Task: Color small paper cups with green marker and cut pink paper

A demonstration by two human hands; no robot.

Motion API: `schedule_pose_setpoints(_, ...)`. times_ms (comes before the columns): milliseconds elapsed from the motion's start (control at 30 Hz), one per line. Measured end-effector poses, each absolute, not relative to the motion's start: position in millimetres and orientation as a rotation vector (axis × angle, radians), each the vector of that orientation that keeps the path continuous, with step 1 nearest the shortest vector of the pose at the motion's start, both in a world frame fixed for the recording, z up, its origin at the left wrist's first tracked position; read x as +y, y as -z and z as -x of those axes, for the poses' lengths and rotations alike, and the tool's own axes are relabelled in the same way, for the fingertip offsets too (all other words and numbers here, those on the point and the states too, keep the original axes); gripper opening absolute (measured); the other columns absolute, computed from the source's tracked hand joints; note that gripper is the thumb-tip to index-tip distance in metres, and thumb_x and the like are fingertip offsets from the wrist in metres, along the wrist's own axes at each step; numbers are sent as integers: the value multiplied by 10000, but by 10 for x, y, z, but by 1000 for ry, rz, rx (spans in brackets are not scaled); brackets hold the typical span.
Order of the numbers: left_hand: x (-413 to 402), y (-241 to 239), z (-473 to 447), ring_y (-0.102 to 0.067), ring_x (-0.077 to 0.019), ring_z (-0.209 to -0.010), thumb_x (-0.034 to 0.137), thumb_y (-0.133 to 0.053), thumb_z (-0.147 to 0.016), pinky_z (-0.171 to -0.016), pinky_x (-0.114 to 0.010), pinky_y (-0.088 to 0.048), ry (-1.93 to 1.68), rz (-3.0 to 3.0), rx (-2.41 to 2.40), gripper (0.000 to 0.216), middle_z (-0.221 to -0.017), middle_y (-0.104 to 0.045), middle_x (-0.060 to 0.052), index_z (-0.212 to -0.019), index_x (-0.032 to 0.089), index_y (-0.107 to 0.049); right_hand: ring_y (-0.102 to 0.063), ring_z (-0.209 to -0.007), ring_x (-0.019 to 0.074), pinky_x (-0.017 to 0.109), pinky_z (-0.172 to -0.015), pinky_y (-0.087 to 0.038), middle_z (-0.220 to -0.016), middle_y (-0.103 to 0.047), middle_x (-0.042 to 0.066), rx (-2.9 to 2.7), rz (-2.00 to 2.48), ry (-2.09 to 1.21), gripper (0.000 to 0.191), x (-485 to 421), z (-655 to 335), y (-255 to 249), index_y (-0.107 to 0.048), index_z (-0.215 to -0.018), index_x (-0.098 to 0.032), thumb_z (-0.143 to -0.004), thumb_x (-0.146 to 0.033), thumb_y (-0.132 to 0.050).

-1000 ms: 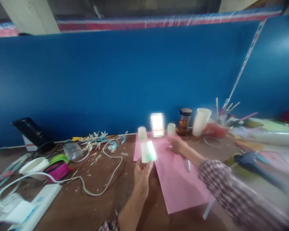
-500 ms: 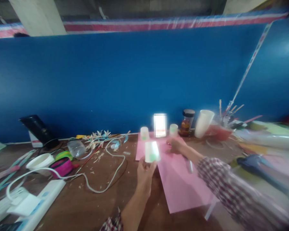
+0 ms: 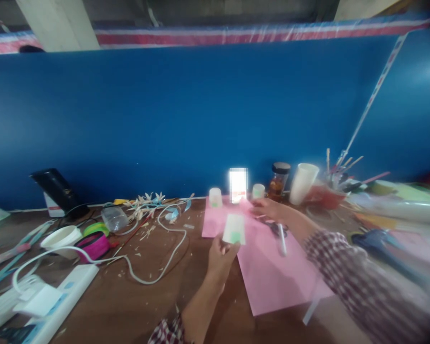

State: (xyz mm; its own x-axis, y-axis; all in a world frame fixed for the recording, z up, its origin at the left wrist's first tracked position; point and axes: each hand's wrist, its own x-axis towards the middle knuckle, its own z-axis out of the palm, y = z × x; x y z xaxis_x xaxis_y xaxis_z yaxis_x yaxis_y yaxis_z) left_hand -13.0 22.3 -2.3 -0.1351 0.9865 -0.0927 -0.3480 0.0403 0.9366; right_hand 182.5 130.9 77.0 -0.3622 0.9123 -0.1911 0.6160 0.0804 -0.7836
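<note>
My left hand grips a white paper cup with a green patch, held from below over the edge of the pink sheet. My right hand reaches over that sheet, fingers stretched forward and apart, with nothing visible in them. Just beyond its fingertips stands a glaring white rectangle, pixelated, like a lit screen. Two similar small cups flank it, a left cup and a right cup. Under my right wrist lie dark-handled scissors and a white pen-like stick.
At the back right are a dark-lidded jar, a tall white cup and a red container of brushes. A white cable winds across the left, near a power strip, a pink tape roll and pale paper strips.
My left hand has moved slightly right and down with the paper cup, which is tilted more. My right hand has shifted a little right and forward, uncovering the scissors.
</note>
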Motion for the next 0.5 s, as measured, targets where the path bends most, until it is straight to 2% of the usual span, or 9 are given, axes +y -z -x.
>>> schedule_pose_setpoints(67, 193, -26, 131, -615, -251, -992, 361, -791, -614, -865, -357, -467, -1362, -878, 1076, 632, -1042, -656, -139, -1142, 121, -540, -615, -1044, 234, 335, -812, -535, -1328, -524, 149, -2007, 1447, -1265, 580, 1263, -1831, -860, -490, -1297, -185, -809, -479, -596)
schedule_pose_setpoints(267, 176, -30, 130, -620, -257, -988, 349, -776, -616, -856, -356, -469, -1339, -955, 1089, 683, -1081, -643, -151, -1206, 127, -514, -589, -1084, 229, 357, -882, -509, -1244, -601, 91, -2242, 1182, -1443, 552, 1250, -1735, -1012, -545, -1284, -225, -784, -434, -649)
schedule_pose_setpoints(500, 147, -109, 123, -579, -263, -1086, 333, -746, -656, -918, -356, -435, -1324, -984, 958, 640, -1124, -648, -131, -1236, 162, -537, -482, -1238, 271, 414, -1008, -421, -1390, -493, 67, -2480, 1106, -1192, 592, 1189, -1690, -1078, -486, -1347, -276, -814, -508, -596)
